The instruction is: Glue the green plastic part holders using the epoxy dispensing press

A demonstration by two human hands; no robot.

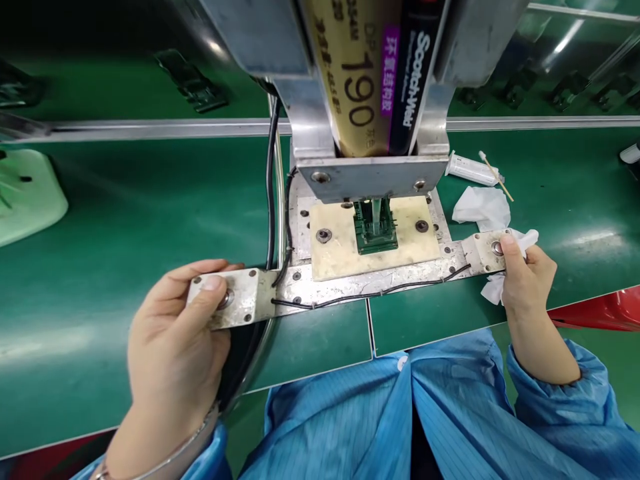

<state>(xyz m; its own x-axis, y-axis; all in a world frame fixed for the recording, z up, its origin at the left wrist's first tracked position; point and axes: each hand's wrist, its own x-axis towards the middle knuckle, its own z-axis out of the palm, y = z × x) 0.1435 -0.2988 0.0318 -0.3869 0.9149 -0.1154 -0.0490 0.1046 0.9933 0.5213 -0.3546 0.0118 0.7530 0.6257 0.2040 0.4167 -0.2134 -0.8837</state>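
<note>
A metal glue-dispensing fixture (pixel 370 280) stands on the green bench, with a Scotch-Weld 190 cartridge (pixel 370 73) upright above it. Its nozzle comes down onto a small dark green part (pixel 375 230) seated on a cream plate (pixel 340 247). My left hand (pixel 175 340) rests on the fixture's left metal tab, thumb pressed on the round button (pixel 226 298) there. My right hand (pixel 525 280) presses a finger on the right button (pixel 497 248) while its curled fingers hold a crumpled white wipe (pixel 500 283).
Black cables (pixel 271 193) run from the fixture's left side and along its front edge. A white tissue (pixel 483 207), a small syringe tube (pixel 473 170) and a cotton swab (pixel 495 175) lie at the right. A pale green tray (pixel 30 193) sits far left; something red (pixel 600 310) shows at right.
</note>
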